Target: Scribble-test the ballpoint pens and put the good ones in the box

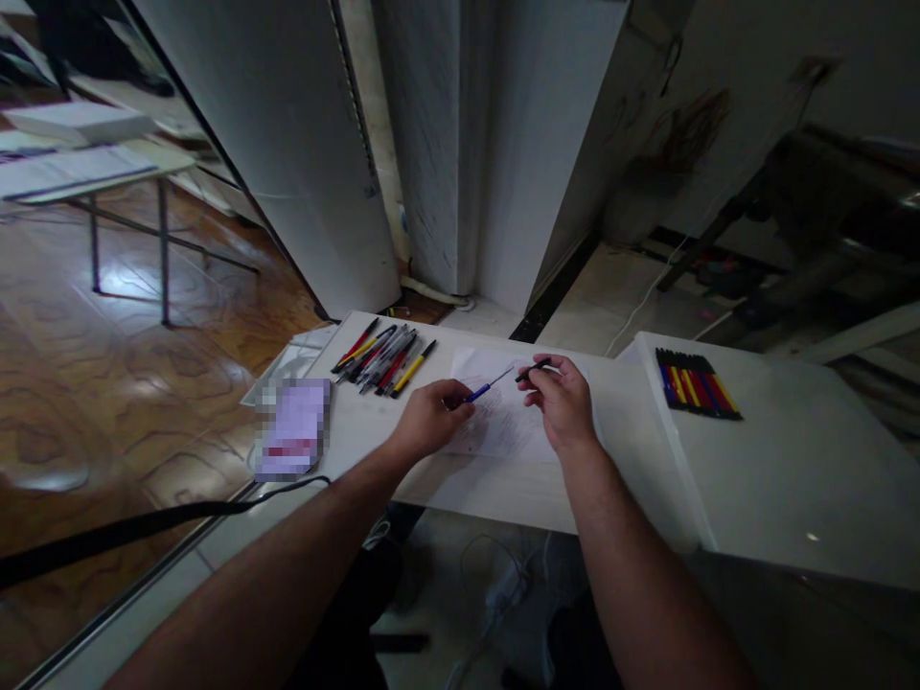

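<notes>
My left hand is closed on a blue pen barrel, with a thin refill sticking out of its end toward the right. A small gap away, my right hand pinches a black pen part between thumb and fingers. Both hands are over a white sheet of paper covered with pen scribbles. Left of the sheet lies a loose pile of pens, in red, yellow, black and clear or grey.
On the raised white surface at right, a row of coloured pens lies side by side. A pixelated purple item sits at the left edge of the white table. Cables and a power strip are on the floor below.
</notes>
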Action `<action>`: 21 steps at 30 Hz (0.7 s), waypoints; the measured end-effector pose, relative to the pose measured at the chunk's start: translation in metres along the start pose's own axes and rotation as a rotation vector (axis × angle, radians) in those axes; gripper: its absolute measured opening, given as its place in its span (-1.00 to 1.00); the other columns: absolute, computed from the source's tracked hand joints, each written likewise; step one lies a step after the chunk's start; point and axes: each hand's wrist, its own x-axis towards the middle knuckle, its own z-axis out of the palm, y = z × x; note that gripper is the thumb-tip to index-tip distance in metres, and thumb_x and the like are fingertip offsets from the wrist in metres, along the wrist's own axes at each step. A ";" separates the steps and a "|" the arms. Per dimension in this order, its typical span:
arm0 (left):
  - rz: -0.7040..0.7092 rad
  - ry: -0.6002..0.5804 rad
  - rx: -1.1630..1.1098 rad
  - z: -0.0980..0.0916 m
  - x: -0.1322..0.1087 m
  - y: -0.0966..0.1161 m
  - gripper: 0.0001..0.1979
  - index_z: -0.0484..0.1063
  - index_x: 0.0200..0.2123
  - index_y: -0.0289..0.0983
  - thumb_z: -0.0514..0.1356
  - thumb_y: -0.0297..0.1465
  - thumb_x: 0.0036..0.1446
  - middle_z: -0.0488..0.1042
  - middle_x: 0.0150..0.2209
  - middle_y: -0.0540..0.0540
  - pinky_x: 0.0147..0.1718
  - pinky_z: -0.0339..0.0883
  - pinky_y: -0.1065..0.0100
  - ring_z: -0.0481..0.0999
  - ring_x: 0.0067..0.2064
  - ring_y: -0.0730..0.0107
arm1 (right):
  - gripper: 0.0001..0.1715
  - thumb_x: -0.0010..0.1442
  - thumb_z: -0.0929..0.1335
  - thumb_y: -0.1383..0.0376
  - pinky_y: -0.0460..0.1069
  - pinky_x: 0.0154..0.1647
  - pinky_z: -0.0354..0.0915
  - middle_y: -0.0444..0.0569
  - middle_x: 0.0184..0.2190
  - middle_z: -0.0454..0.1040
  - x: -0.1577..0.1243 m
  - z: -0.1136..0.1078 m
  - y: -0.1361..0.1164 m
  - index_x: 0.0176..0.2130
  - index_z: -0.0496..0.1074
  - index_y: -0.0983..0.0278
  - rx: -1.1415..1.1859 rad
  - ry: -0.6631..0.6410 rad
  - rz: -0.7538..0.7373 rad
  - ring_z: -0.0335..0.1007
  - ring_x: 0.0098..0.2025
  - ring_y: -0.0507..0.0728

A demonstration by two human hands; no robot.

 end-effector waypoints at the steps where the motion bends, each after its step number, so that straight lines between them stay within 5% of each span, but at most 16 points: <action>1: 0.005 0.000 0.002 0.000 0.000 0.000 -0.82 0.56 -0.29 -0.26 0.24 -0.35 0.00 0.53 -0.43 -0.02 -0.37 0.28 0.39 0.44 -0.40 0.41 | -0.67 -0.09 0.43 0.31 -0.15 -0.66 0.24 -0.10 -0.44 0.56 0.000 -0.001 -0.001 -0.25 0.37 0.26 0.013 0.002 0.006 0.46 -0.50 0.05; 21: 0.062 0.012 0.021 0.000 0.002 -0.007 -0.81 0.58 -0.27 -0.26 0.23 -0.36 0.02 0.53 -0.35 -0.06 -0.38 0.27 0.39 0.45 -0.34 0.39 | -0.71 -0.08 0.49 0.21 -0.17 -0.67 0.22 -0.11 -0.46 0.52 0.006 -0.016 0.001 -0.34 0.46 0.30 0.017 0.079 -0.030 0.45 -0.49 0.02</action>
